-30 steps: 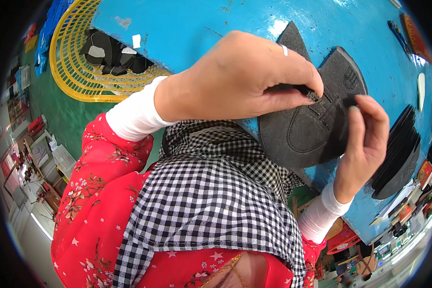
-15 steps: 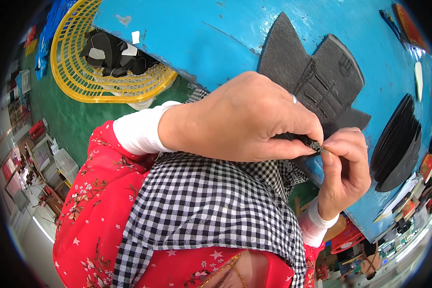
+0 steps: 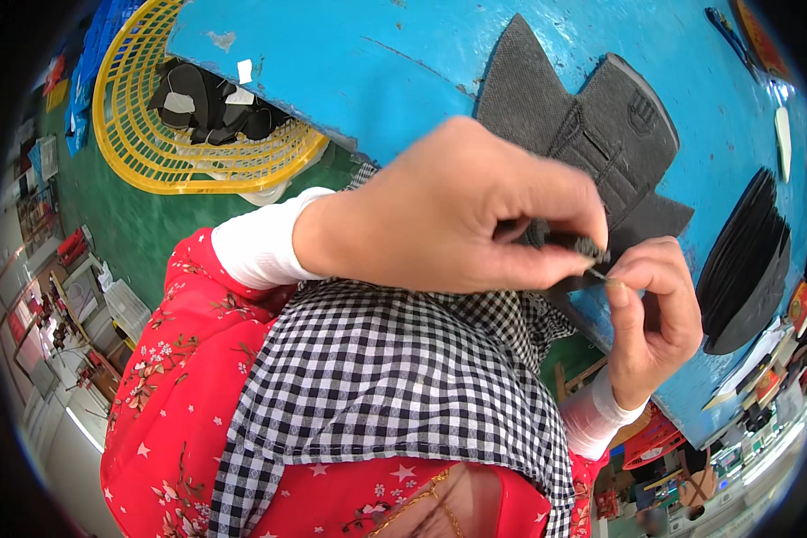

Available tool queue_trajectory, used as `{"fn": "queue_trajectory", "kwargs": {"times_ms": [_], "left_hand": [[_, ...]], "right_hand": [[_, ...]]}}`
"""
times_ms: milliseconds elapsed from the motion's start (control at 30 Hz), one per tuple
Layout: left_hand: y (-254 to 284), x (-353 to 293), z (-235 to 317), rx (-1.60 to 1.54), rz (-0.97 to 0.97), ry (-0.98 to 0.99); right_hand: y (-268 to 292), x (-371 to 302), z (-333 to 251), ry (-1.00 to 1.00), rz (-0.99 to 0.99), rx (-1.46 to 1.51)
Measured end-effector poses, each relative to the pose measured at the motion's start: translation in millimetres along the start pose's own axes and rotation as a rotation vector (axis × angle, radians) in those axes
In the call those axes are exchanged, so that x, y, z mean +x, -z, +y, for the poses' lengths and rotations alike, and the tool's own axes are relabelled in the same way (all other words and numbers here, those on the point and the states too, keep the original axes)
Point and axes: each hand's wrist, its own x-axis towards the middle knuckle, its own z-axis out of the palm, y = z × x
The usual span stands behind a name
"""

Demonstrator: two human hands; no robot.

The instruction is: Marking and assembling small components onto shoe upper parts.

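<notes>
My left hand is bent over the table's near edge, its thumb and forefinger closed on a small black fabric piece. Most of that piece is hidden by the fingers. Just to the right, the thumb and forefinger of my right hand pinch the end of a thin, light strand. The strand bridges the small gap to the left fingertips; whether it is thread or something stiffer I cannot tell. Beyond both hands a dark grey, textured cut piece with slots and pointed flaps lies flat.
The blue table has a worn, chipped surface. A stack of black curved pieces stands on its right side. A yellow plastic basket with black scraps is at the left. A white tool lies far right.
My right hand has drawn slightly right, away from the left fingertips, so a short length of the strand now shows. My left hand has tilted a little and is blurred.
</notes>
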Motion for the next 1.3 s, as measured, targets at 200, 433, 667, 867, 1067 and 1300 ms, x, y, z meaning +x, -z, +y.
{"fn": "queue_trajectory", "kwargs": {"times_ms": [200, 433, 667, 867, 1067, 1300], "left_hand": [[2, 9, -25, 0.276, 0.101, -0.305], [-1, 13, -29, 0.539, 0.032, -0.351], [-3, 15, -33, 0.656, 0.025, -0.361], [-7, 20, -25, 0.768, 0.03, -0.365], [-10, 22, -18, 0.818, 0.016, -0.324], [-8, 26, -25, 0.728, 0.0, -0.262]], "right_hand": [[-10, 7, 17, -0.044, 0.325, -0.281], [-18, 17, 28, -0.033, 0.394, -0.303], [-13, 15, 32, -0.041, 0.335, -0.414], [-11, 17, 29, -0.072, 0.313, -0.433], [-6, 21, 28, -0.092, 0.264, -0.413], [1, 28, 28, -0.135, 0.168, -0.403]]}}
